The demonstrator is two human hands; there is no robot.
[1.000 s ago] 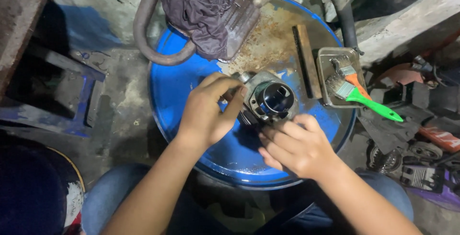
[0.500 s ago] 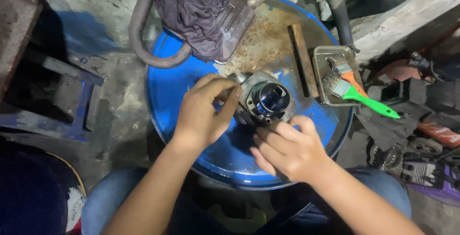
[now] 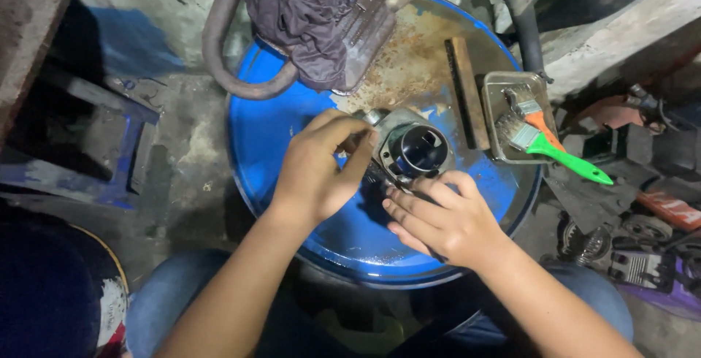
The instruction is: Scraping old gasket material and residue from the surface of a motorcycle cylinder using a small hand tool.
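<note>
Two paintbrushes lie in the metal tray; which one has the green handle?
The green-handled paintbrush is the one nearer the person, its handle poking out past the rectangular metal tray. The orange-handled paintbrush lies behind it, farther from the person.

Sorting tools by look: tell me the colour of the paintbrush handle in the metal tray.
Bright green handle, with an orange band near the bristles; seen in the head view.

The engine cylinder (image 3: 412,152) at the centre of the frame is grey cast metal, matt outside, with a dark smooth bore. The drum lid (image 3: 292,146) under it is painted blue metal, glossy, but rusty and rough in its upper part. The rag (image 3: 310,14) at the top is dark, crumpled cloth. The tray (image 3: 496,88) at the right is dull metal. The brush (image 3: 551,150) has a glossy green plastic handle.
</note>
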